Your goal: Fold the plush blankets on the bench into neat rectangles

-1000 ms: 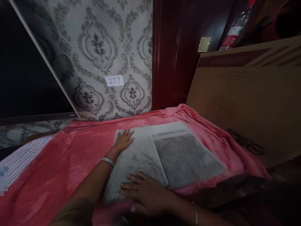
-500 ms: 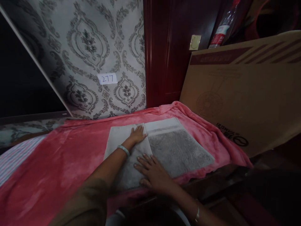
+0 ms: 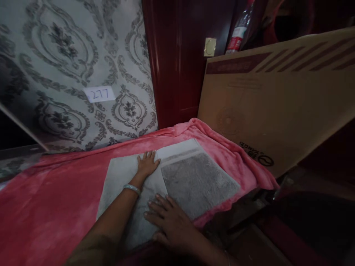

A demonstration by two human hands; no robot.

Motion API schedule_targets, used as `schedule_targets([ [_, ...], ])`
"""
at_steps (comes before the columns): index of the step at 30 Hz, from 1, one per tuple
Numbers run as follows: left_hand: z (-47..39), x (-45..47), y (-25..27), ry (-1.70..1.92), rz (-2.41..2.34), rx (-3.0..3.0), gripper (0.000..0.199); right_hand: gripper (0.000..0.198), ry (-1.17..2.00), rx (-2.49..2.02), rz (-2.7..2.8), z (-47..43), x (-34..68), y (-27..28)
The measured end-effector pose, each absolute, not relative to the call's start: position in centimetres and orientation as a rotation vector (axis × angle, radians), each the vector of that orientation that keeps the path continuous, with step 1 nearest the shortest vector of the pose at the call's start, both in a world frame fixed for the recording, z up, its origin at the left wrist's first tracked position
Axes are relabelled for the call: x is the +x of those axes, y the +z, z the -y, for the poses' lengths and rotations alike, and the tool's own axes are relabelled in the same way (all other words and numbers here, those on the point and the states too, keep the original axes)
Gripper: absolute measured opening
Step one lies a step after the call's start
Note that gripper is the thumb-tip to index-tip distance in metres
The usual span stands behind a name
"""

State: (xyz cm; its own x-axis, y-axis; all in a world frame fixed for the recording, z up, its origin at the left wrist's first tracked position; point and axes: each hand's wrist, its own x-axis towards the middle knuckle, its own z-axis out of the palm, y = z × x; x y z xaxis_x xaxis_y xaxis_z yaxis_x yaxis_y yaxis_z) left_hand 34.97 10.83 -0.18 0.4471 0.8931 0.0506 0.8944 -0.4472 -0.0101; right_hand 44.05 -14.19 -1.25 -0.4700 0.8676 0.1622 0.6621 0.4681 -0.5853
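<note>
Grey cloth lies flat on pink blanket; L hand approx 11 o'clock on it, R hand approx 6, both palm-down w/ fingers apart.

And here I have a pink blanket, spread wide, covering whatever holds it up; from my end I can't tell what that is! It's ruffled into folds down the right side, smoother on the left. Lying right on top, towards the right, there's a grey towel, laid out flat, paler on its left part, darker on the right, light band at the far edge!
</note>
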Motion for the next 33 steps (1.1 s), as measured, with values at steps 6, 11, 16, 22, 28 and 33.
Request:
schedule_targets([
  [6,-11.5,35.0,1.2,0.023,1.682,-2.696,0.069,0.048,0.584,-1.126,2.134,14.4,45.7,-1.6],
  [11,-10.9,34.2,3.1,0.081,1.678,-2.801,0.067,0.041,0.177,-1.456,1.602,15.0,55.5,-2.5],
  [16,-5.8,33.6,2.3,0.114,1.324,-2.892,0.064,0.047,-0.13,-2.069,1.148,16.6,65.5,-4.1],
  [22,-2.5,33.6,0.2,-0.023,1.195,-2.878,0.064,0.038,0.219,-2.198,0.978,17.3,67.6,-5.2],
  [28,-2.6,33.3,0.4,-0.057,1.211,-2.917,0.064,0.062,0.444,-1.829,0.711,16.5,67.1,-5.5],
  [33,-3.7,33.2,0.2,-0.23,1.291,-3.086,0.06,0.053,0.11,-1.63,0.822,14.0,64.1,-2.5],
])
